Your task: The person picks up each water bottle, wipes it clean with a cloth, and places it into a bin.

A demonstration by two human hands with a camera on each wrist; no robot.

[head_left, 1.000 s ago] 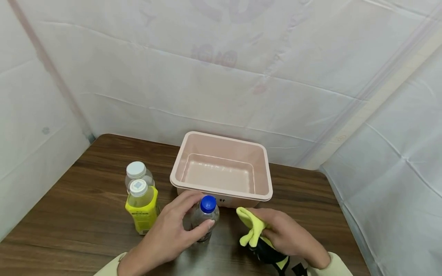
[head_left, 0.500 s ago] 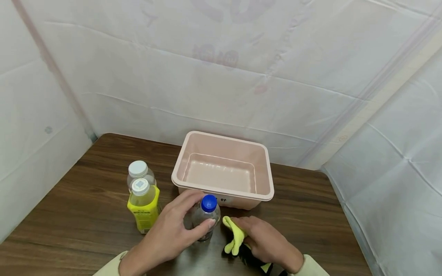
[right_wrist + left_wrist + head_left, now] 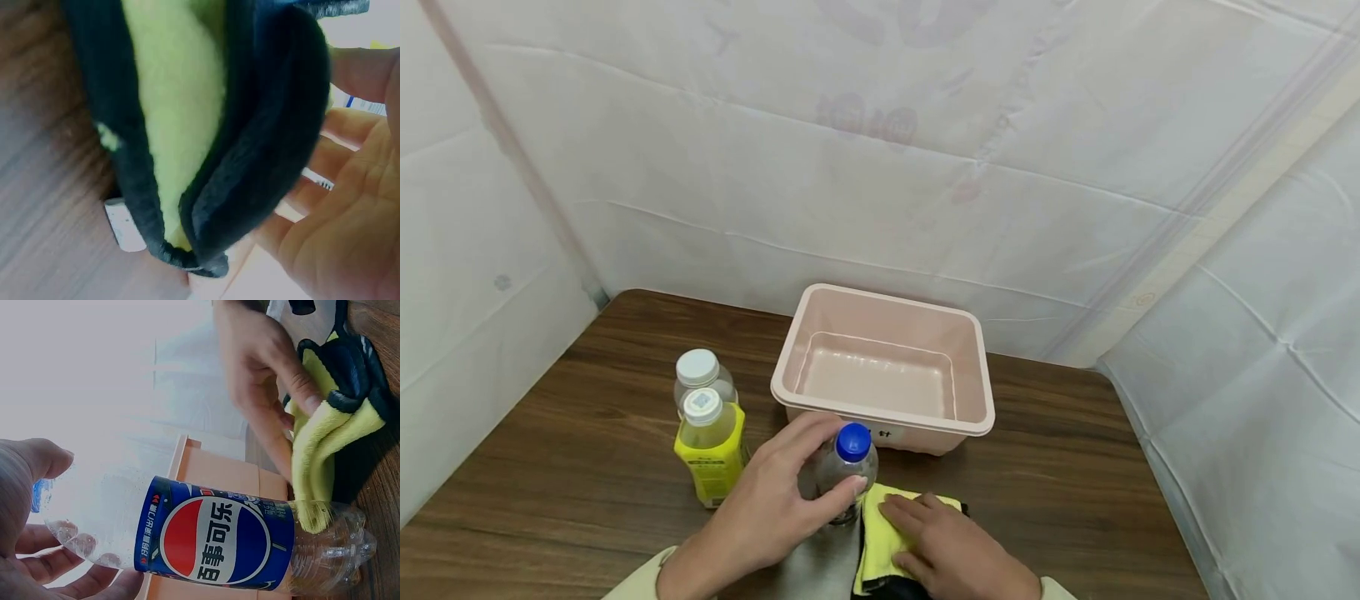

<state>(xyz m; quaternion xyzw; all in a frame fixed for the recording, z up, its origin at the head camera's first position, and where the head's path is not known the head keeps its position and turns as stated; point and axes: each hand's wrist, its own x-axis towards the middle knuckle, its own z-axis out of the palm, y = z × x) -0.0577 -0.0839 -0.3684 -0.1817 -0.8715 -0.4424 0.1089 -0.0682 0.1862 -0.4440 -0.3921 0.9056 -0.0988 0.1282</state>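
My left hand (image 3: 775,487) holds a clear plastic Pepsi bottle (image 3: 215,540) around its upper part, below the blue cap (image 3: 853,442). The bottle stands upright on the table in front of the pink box. Just right of it, my right hand (image 3: 951,546) grips a yellow cloth with black edging (image 3: 877,542), fingers on top and thumb at its near side. In the left wrist view a fold of the cloth (image 3: 312,462) touches the bottle's base. The right wrist view shows the folded cloth (image 3: 178,106) close up, with the palm and fingers beside it.
An open pink plastic box (image 3: 880,412) stands behind the bottle. To the left are a yellow-labelled bottle (image 3: 711,467) and a clear white-capped bottle (image 3: 698,371). The brown wooden table (image 3: 587,450) meets white sheet walls (image 3: 760,167). A small white object (image 3: 125,225) lies under the cloth's edge.
My right hand has brought the cloth leftward, up against the bottle's base, and the cloth now lies flatter under the hand. My left hand and the bottle have stayed put.
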